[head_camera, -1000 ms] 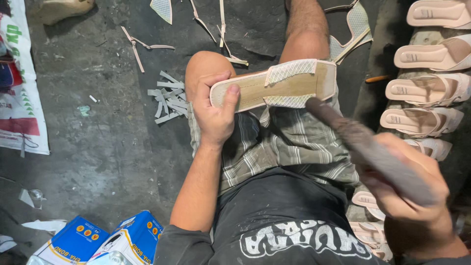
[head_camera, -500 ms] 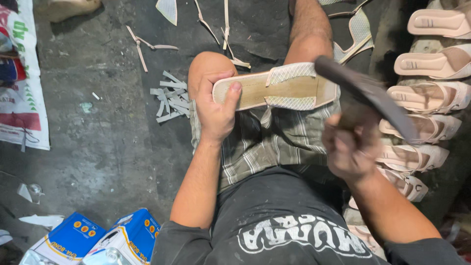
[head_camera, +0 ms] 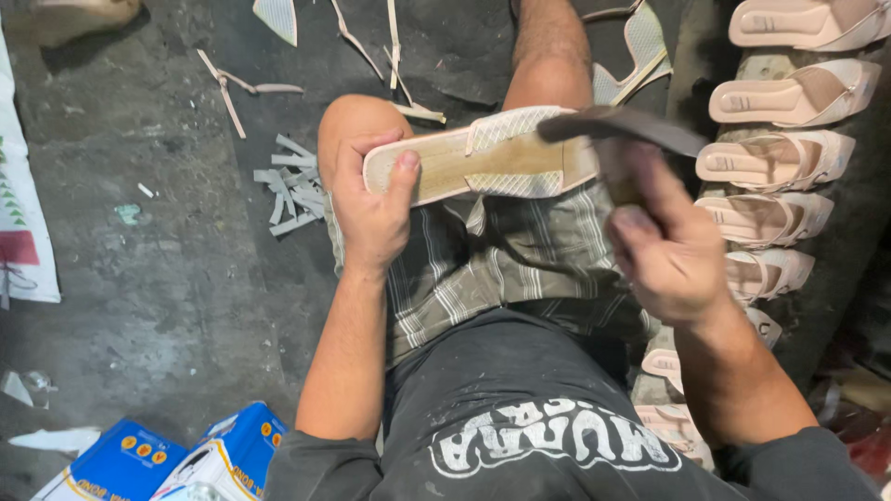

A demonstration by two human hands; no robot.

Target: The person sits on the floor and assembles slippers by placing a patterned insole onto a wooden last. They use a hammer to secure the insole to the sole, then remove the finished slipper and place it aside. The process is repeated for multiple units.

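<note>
A beige sandal sole (head_camera: 445,167) with a white mesh strap lies bottom-up across my lap on my plaid shorts. My left hand (head_camera: 371,204) grips its left end, thumb on the sole's face. My right hand (head_camera: 664,246) is closed around the handle of a dark flat tool (head_camera: 622,125), whose head rests over the strap at the sole's right end. Part of the handle is hidden inside my fist.
A row of finished beige sandals (head_camera: 789,158) lines the right side. Grey strap offcuts (head_camera: 288,190) and thin strips (head_camera: 232,88) litter the dark floor at left. Blue and white boxes (head_camera: 186,455) sit at bottom left, a printed sack (head_camera: 23,223) at the left edge.
My right hand swung the dark tool up from low on the right and brought it down onto the sole's right end. My left hand kept its hold on the sole.
</note>
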